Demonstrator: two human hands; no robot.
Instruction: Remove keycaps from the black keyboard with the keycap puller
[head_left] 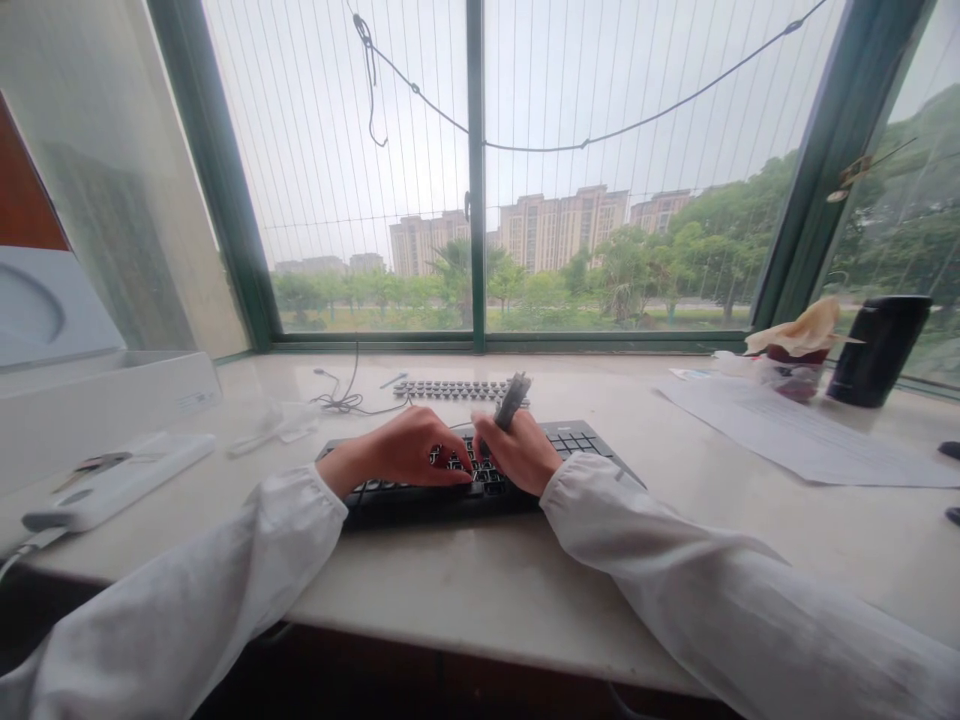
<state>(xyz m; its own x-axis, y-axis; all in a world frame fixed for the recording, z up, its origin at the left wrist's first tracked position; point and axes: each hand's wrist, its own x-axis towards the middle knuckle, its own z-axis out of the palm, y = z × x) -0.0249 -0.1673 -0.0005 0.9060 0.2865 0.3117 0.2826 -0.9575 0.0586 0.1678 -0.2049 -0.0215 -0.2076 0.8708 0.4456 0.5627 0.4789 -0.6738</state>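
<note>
In front of me on the sill lies a black keyboard point(442, 505); dark sockets without caps show in its middle, while flat keys remain at its right end. My left hand point(401, 445) arches over the left part, fingers curved and apart from the thumb, the thumb low near the front edge. My right hand point(521, 450) is closed round a small dark grey brush-like tool point(514, 398), whose jagged end points up; its lower end is hidden by the fingers. Behind the keyboard, loose keycaps point(454, 389) stand in rows.
A thin dark cable point(346, 402) coils at the back left. Left are a white power strip point(135, 480) and a white box point(112, 395). Paper sheets point(802, 430), a dark cup point(879, 350) and a crumpled wrapper point(799, 330) lie right. The window point(480, 180) closes off the back.
</note>
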